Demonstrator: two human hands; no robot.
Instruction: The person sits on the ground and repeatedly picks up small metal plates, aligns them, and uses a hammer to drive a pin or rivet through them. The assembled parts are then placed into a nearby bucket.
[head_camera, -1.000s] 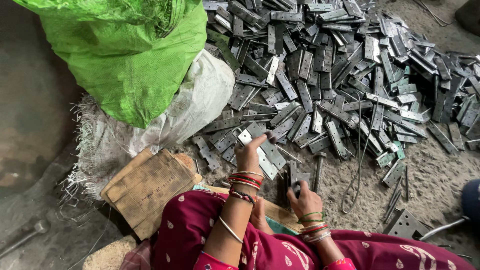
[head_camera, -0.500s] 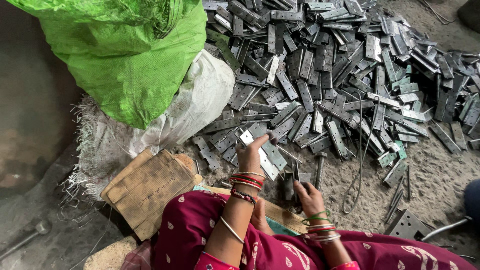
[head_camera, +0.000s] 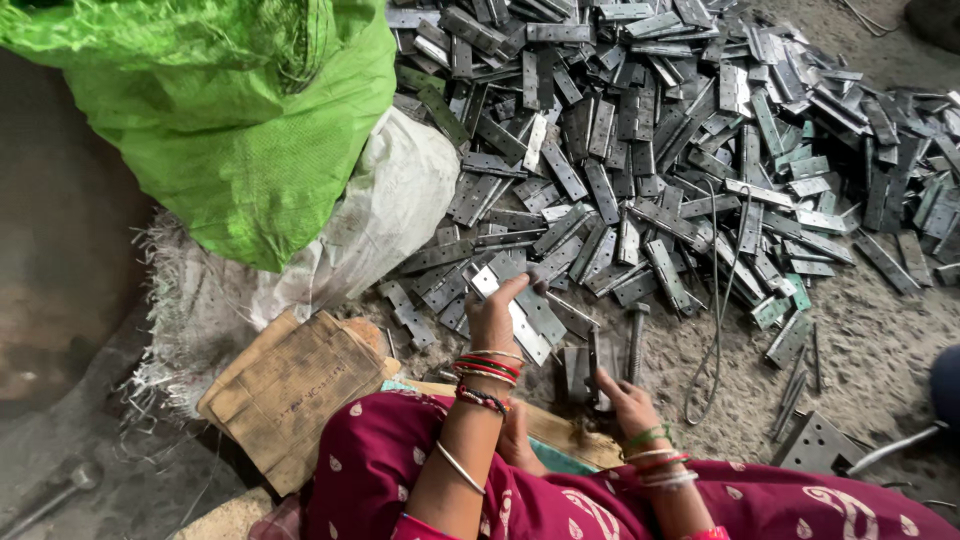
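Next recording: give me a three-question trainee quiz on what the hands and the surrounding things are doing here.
1. True or false: the left hand reaches into the pile of metal hinges.
2. The bulging sack at upper left is: A) blue B) green C) red
3. Fill in: the right hand touches an upright metal ____.

Key: 1 true; 2 B; 3 hinge. The left hand's fingers rest on a pale hinge at the near edge of the pile, and a flattened cardboard piece lies beside the knee.
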